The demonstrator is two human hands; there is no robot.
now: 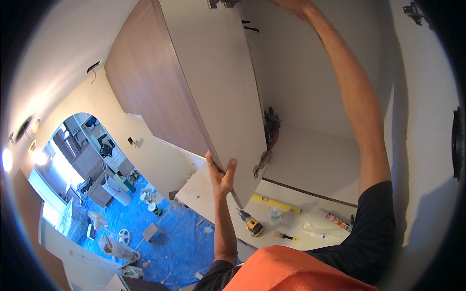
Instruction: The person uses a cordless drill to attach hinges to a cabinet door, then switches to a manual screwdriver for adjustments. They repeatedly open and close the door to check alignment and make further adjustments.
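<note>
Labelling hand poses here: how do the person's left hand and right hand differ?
The left hand sits low, gripping the bottom edge of the open white cabinet door, thumb and fingers wrapped round it; the right hand is stretched high by the door's top, mostly cut off by the frame. The left forearm looks short and foreshortened, the right arm long and extended. Both are bare.

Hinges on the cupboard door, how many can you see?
2. One hinge sits at the door's lower edge near the left hand; another hinge is at the top, partly cut off. More may be hidden.
</note>
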